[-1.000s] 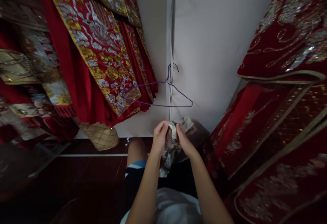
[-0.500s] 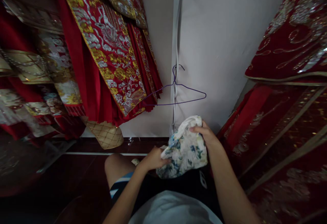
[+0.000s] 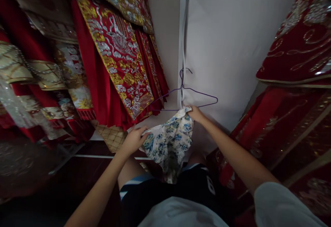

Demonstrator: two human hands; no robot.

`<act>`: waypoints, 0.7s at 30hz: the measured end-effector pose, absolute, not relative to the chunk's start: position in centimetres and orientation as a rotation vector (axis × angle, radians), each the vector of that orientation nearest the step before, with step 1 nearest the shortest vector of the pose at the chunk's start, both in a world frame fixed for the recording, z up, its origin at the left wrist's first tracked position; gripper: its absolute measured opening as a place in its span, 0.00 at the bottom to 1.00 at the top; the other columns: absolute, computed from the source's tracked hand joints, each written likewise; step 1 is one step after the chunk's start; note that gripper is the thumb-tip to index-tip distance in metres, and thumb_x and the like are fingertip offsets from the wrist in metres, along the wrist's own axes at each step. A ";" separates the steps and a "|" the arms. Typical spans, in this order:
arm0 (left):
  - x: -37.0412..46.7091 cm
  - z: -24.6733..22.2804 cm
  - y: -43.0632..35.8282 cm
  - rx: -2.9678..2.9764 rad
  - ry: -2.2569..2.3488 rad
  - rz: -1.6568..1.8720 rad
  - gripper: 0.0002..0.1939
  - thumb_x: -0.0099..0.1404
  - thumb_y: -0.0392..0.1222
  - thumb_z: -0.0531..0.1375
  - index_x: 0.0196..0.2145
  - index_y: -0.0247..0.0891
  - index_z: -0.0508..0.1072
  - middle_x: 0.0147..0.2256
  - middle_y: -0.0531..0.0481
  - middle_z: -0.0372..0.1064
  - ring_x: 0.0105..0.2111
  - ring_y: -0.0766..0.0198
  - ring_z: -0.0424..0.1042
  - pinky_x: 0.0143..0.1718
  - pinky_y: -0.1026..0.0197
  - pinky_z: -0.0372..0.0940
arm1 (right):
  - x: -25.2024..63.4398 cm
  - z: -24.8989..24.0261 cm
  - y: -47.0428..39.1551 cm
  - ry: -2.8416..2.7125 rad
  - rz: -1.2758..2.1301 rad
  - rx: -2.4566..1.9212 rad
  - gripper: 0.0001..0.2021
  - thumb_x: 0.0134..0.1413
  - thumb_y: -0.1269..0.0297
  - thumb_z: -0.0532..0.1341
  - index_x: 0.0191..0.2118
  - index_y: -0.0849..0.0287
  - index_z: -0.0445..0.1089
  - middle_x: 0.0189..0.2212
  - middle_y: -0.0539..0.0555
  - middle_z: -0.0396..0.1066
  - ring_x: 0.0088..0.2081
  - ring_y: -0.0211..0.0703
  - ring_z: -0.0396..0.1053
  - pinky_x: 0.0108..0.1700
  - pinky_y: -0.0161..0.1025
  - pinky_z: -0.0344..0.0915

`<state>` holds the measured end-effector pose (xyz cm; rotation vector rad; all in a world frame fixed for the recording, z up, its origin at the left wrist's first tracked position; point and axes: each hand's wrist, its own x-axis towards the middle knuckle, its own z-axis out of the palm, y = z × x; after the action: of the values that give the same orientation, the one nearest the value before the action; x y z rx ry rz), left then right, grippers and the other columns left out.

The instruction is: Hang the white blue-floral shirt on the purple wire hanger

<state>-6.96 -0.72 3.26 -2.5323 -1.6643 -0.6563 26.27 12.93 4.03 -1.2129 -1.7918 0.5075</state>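
Note:
A white cloth garment with blue and green flowers [image 3: 170, 140] is stretched between my hands in front of my lap; its exact kind is not clear. My left hand [image 3: 136, 139] pinches its upper left edge. At the upper right corner, my right hand [image 3: 195, 114] grips the same edge with its fingers closed. Just above the cloth, a thin purple wire hanger [image 3: 200, 92] hangs against a pale vertical cord or pipe [image 3: 183, 40]. The right hand is close to the hanger's lower bar; whether they touch I cannot tell.
Red garments with gold and silver embroidery [image 3: 119, 51] hang on the left, their hems near the hanger. More red beaded garments [image 3: 297, 47] hang on the right. A white wall [image 3: 219, 30] stands behind. Low on the left runs a pale metal bar [image 3: 93, 156].
The garment was bunched between my hands and is now spread wider, hanging down from its top edge. Both hands have moved up and the left one out to the left.

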 end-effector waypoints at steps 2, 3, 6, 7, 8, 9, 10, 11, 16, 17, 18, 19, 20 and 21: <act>-7.0 3.7 -0.6 -2.460 -1.688 -0.595 0.17 0.71 0.46 0.47 0.41 0.38 0.73 0.36 0.42 0.75 0.40 0.52 0.74 0.53 0.46 0.62 | 27.6 3.7 11.8 -1.773 0.490 -1.224 0.07 0.40 0.66 0.54 0.20 0.59 0.68 0.18 0.49 0.65 0.26 0.40 0.62 0.30 0.35 0.57; -6.9 3.9 -0.6 -2.431 -1.693 -0.575 0.17 0.71 0.45 0.46 0.41 0.38 0.73 0.39 0.41 0.75 0.44 0.49 0.73 0.54 0.43 0.61 | 28.4 3.7 11.2 -1.766 0.490 -1.226 0.07 0.40 0.64 0.55 0.19 0.59 0.67 0.17 0.49 0.64 0.26 0.39 0.61 0.30 0.35 0.56; -6.2 4.4 -0.9 -2.428 -1.696 -0.640 0.19 0.71 0.44 0.46 0.49 0.40 0.73 0.50 0.40 0.72 0.58 0.46 0.65 0.59 0.36 0.54 | 30.6 4.1 9.4 -1.748 0.533 -1.213 0.08 0.37 0.61 0.56 0.19 0.59 0.67 0.17 0.47 0.62 0.25 0.38 0.59 0.28 0.34 0.54; -5.9 4.4 -1.0 -2.459 -1.681 -0.700 0.20 0.71 0.44 0.46 0.52 0.41 0.72 0.53 0.41 0.71 0.60 0.46 0.62 0.61 0.37 0.53 | 31.1 4.3 8.8 -1.744 0.552 -1.202 0.08 0.37 0.61 0.57 0.19 0.59 0.67 0.17 0.47 0.62 0.25 0.38 0.58 0.28 0.34 0.53; -5.4 4.5 -1.1 -2.495 -1.654 -0.776 0.20 0.70 0.44 0.47 0.53 0.40 0.71 0.55 0.41 0.69 0.62 0.47 0.60 0.62 0.39 0.53 | 31.5 4.5 8.4 -1.741 0.569 -1.187 0.08 0.37 0.60 0.56 0.19 0.59 0.67 0.17 0.47 0.61 0.24 0.38 0.58 0.27 0.34 0.52; -4.9 4.6 -1.0 -2.528 -1.615 -0.868 0.20 0.70 0.44 0.47 0.53 0.39 0.71 0.57 0.41 0.68 0.62 0.48 0.59 0.63 0.41 0.54 | 31.7 4.7 7.9 -1.742 0.582 -1.166 0.08 0.37 0.60 0.56 0.19 0.59 0.67 0.16 0.47 0.61 0.24 0.37 0.57 0.27 0.34 0.52; -4.3 4.8 -0.9 -2.558 -1.564 -0.963 0.19 0.70 0.43 0.48 0.51 0.37 0.72 0.57 0.41 0.67 0.62 0.49 0.59 0.63 0.44 0.55 | 31.7 4.9 7.5 -1.747 0.594 -1.140 0.08 0.37 0.61 0.56 0.19 0.59 0.67 0.16 0.47 0.60 0.24 0.37 0.56 0.27 0.34 0.51; -3.6 5.1 -0.6 -2.582 -1.510 -1.053 0.18 0.69 0.43 0.48 0.49 0.37 0.73 0.57 0.41 0.67 0.60 0.50 0.61 0.62 0.47 0.56 | 31.5 5.1 7.0 -1.754 0.607 -1.110 0.08 0.38 0.61 0.56 0.18 0.59 0.66 0.16 0.47 0.59 0.24 0.37 0.56 0.26 0.34 0.51; 0.2 7.8 2.4 -2.495 -1.374 -1.420 0.11 0.67 0.40 0.50 0.35 0.37 0.71 0.43 0.42 0.71 0.47 0.55 0.70 0.53 0.54 0.63 | 29.3 5.0 5.7 -1.744 0.662 -0.989 0.06 0.38 0.63 0.56 0.17 0.58 0.63 0.16 0.46 0.58 0.24 0.36 0.55 0.27 0.34 0.51; 1.0 8.4 3.3 -2.468 -1.343 -1.472 0.10 0.66 0.39 0.50 0.34 0.37 0.71 0.42 0.43 0.71 0.45 0.56 0.70 0.52 0.55 0.63 | 28.9 4.9 5.5 -1.736 0.677 -0.977 0.06 0.38 0.63 0.56 0.18 0.58 0.64 0.17 0.46 0.60 0.25 0.36 0.57 0.27 0.34 0.52; 1.7 8.9 4.1 -2.459 -1.312 -1.513 0.09 0.65 0.38 0.51 0.35 0.37 0.71 0.42 0.44 0.71 0.45 0.57 0.70 0.51 0.55 0.63 | 28.5 4.8 5.4 -1.733 0.701 -0.969 0.06 0.39 0.64 0.57 0.20 0.59 0.66 0.18 0.47 0.63 0.26 0.37 0.59 0.29 0.34 0.55; 2.3 9.3 4.8 -2.464 -1.288 -1.554 0.09 0.64 0.36 0.51 0.37 0.37 0.71 0.42 0.45 0.71 0.45 0.57 0.70 0.51 0.56 0.63 | 28.3 4.7 5.3 -1.736 0.729 -0.962 0.06 0.40 0.64 0.57 0.21 0.59 0.68 0.20 0.48 0.66 0.28 0.39 0.62 0.31 0.34 0.57; 2.8 9.6 5.5 -2.471 -1.281 -1.598 0.10 0.62 0.35 0.52 0.39 0.37 0.72 0.42 0.46 0.71 0.45 0.58 0.70 0.50 0.57 0.63 | 28.2 4.6 5.2 -1.738 0.749 -0.956 0.06 0.40 0.65 0.57 0.24 0.59 0.71 0.22 0.49 0.69 0.30 0.40 0.64 0.33 0.35 0.60; 3.2 9.7 6.0 -2.471 -1.291 -1.643 0.13 0.61 0.33 0.53 0.42 0.38 0.72 0.41 0.47 0.72 0.44 0.59 0.71 0.50 0.57 0.63 | 28.3 4.6 5.1 -1.733 0.753 -0.953 0.08 0.41 0.66 0.57 0.28 0.59 0.73 0.26 0.50 0.72 0.32 0.41 0.66 0.36 0.36 0.61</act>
<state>3.19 6.00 9.75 -2.4715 -1.2912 -1.6430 28.34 5.11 4.59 -0.9533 -1.7335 0.7529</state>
